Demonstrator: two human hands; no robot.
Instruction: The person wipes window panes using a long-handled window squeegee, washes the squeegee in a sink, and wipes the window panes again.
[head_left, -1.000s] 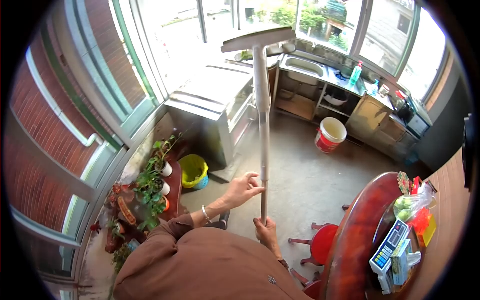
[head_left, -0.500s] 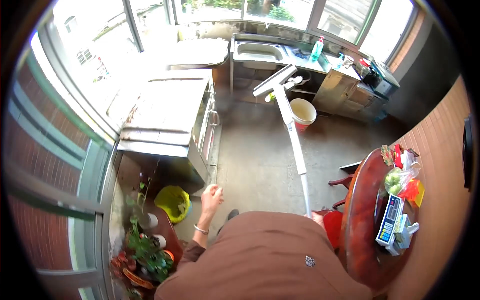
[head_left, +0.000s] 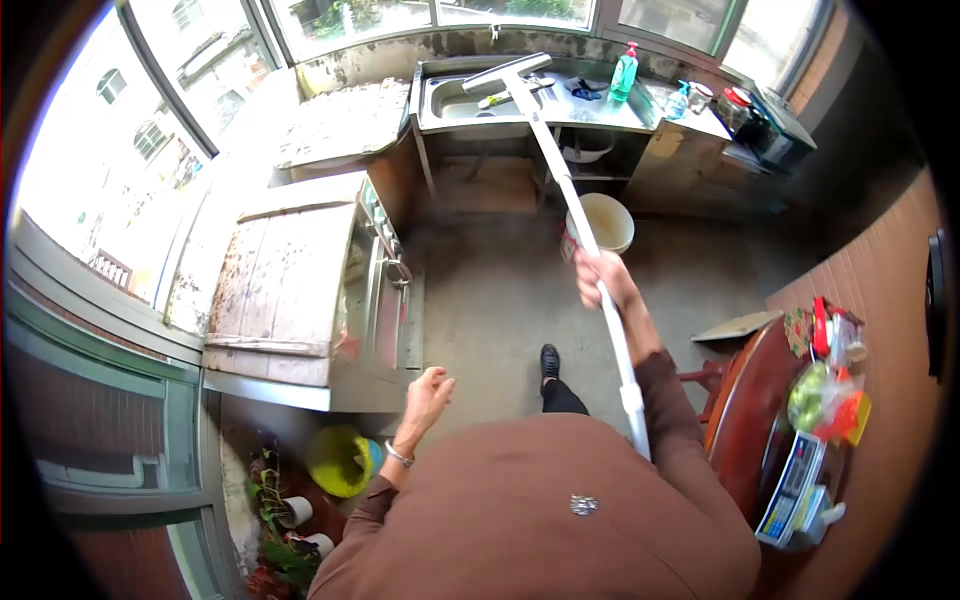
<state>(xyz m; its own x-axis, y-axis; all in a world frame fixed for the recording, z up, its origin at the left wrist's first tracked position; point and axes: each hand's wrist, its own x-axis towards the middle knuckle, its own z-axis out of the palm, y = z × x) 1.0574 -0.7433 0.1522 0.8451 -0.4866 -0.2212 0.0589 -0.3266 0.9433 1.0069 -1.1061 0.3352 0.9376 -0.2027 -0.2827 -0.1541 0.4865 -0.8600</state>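
My right hand (head_left: pixel 604 280) is wrapped round the white pole of a long window squeegee (head_left: pixel 556 160). The pole slants from beside my right side up and away to the left, and its wide head (head_left: pixel 507 73) is over the steel sink (head_left: pixel 455 100). With its fingers loosely curled and apart, my left hand (head_left: pixel 428 397) holds nothing and hangs in front of my body, near the end of the wooden-topped cabinet (head_left: pixel 280 275).
A white bucket (head_left: pixel 608 222) stands on the floor before the sink unit. A yellow-lined bin (head_left: pixel 340 462) and potted plants (head_left: pixel 290 545) are at lower left. At right, a round red table (head_left: pixel 750 410) bears a scale (head_left: pixel 792 487) and bags. Windows run behind the sink.
The view has moved toward the sink. My right hand now grips higher on the pole, and the squeegee head has swung left over the sink. My left hand, earlier near the pole, is apart from it.
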